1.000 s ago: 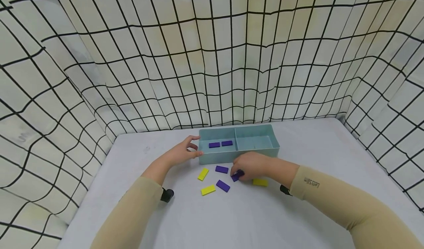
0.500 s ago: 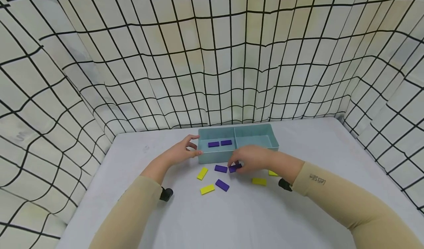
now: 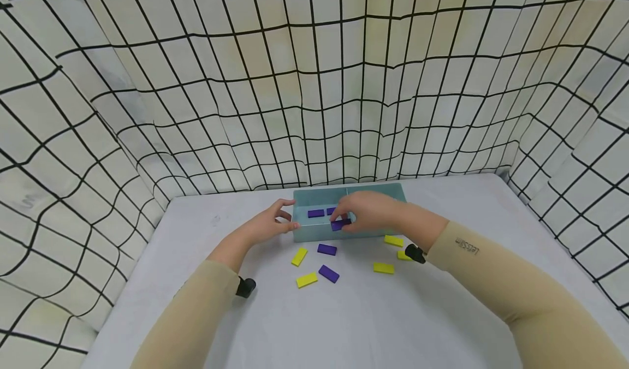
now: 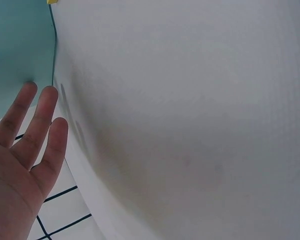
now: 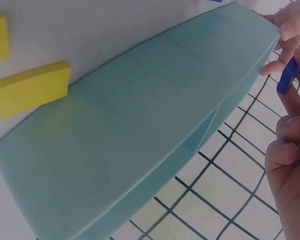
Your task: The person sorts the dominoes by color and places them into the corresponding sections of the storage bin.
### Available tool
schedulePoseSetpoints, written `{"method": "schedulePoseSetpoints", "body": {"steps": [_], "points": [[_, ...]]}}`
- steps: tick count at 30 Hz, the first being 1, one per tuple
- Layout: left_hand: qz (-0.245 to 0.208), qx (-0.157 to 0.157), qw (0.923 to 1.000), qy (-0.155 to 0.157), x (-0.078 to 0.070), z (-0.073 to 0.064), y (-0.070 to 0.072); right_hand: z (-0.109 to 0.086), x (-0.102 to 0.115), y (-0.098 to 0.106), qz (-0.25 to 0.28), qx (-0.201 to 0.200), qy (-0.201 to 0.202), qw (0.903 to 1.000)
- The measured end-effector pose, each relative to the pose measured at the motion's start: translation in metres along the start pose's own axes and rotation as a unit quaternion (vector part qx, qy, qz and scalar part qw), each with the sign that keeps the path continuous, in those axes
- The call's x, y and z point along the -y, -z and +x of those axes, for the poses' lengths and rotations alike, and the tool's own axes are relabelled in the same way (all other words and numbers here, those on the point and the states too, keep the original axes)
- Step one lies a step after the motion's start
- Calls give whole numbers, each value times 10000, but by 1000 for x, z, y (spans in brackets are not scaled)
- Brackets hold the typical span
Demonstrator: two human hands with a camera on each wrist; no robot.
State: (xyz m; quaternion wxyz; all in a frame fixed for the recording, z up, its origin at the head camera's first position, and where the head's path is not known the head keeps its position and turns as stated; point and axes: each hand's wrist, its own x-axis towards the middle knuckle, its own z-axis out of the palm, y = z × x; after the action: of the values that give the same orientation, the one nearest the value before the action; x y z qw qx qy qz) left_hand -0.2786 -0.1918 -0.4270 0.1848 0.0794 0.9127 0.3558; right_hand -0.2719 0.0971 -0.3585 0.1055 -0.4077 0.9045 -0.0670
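Note:
My right hand (image 3: 373, 210) pinches a purple block (image 3: 339, 225) between thumb and fingers, held over the front rim of a pale blue two-compartment box (image 3: 314, 234). In the right wrist view that block (image 5: 288, 76) shows as a dark blue bar at the fingertips. Inside the left compartment lie two purple blocks, one (image 3: 316, 213) in plain sight and the other (image 3: 330, 211) partly covered by the right hand. At the box's left end, my left hand (image 3: 267, 224) touches the corners with spread fingers; the left wrist view shows those fingers (image 4: 47, 120) fairly straight against the end wall.
On the white table (image 3: 295, 331) before the box lie two purple blocks (image 3: 326, 249) and several yellow blocks (image 3: 307, 280). One yellow block (image 5: 32, 90) sits right by the box's front wall. A white sheet with a black grid (image 3: 329, 85) rises behind.
The right hand has lifted a purple block off the table and carried it up and slightly left to the box's front rim, uncovering yellow blocks. The left hand has stayed put.

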Motion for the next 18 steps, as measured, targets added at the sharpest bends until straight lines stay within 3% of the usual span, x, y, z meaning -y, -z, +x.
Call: {"method": "schedulePoseSetpoints", "body": {"steps": [5, 18], "points": [[-24, 11, 10000, -27, 2, 1, 1, 16, -6, 2, 15, -49, 123, 9999], [-108, 60, 9999, 0, 4, 2, 1, 54, -8, 3, 231, 102, -154, 9996]]}}
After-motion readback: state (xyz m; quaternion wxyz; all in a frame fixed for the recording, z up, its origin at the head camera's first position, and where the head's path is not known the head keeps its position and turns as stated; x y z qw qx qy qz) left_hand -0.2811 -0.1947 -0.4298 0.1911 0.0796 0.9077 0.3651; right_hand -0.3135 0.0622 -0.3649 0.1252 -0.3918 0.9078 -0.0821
